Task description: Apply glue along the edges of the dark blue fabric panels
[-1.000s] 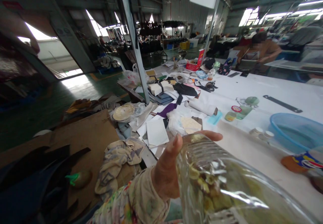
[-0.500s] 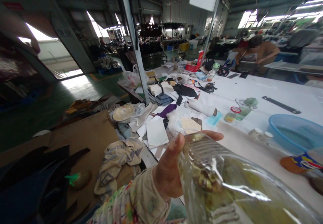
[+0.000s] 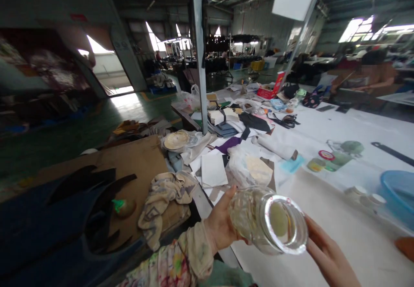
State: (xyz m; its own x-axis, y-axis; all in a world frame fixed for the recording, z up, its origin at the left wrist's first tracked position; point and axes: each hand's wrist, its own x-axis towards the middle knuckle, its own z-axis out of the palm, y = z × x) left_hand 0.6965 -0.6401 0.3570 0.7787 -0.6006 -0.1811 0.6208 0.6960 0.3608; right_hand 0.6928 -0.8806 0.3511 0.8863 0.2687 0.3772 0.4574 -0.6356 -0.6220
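Note:
My left hand (image 3: 223,222) is closed around the body of a clear glass jar (image 3: 252,218). The jar is tilted on its side over the near table edge, its lidless round mouth facing me and to the right. Some pale yellowish liquid seems to show inside. At the right of the jar's rim is my right hand (image 3: 330,252), its fingers stretched out against or just behind the glass; its thumb is not visible. Beyond the jar lie a plastic bag (image 3: 241,166) and a tan piece of material (image 3: 258,169).
A blue basin (image 3: 397,192) and white-capped bottles (image 3: 371,200) stand at right. Farther back are a red-lidded jar (image 3: 317,165) and a dark strip (image 3: 393,152). Crumpled cloth (image 3: 166,196) lies on cardboard at left. A metal post (image 3: 201,71) rises behind; a person (image 3: 365,75) sits far right.
The jar has been lowered away from the camera and turned so its mouth shows. My right hand has come into view beside the rim. The view has swung left.

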